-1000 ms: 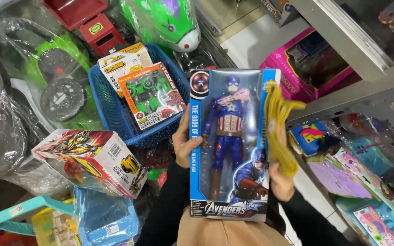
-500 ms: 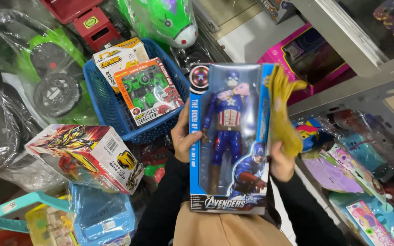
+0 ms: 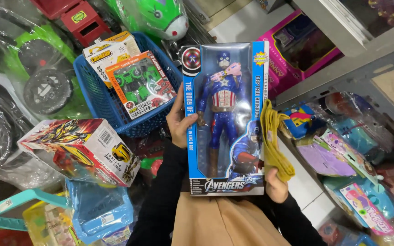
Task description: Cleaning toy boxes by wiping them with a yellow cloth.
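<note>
Here, the left hand (image 3: 181, 123) had its grip closed on the left edge of a tall boxed action figure (image 3: 225, 118), thumb across the clear front. The right hand (image 3: 275, 184) clasped the box's lower right corner together with a yellow cloth (image 3: 275, 141) draped up along that side. The box stood upright before the person's chest, just beside a blue basket (image 3: 110, 107) holding smaller toy boxes (image 3: 140, 84).
</note>
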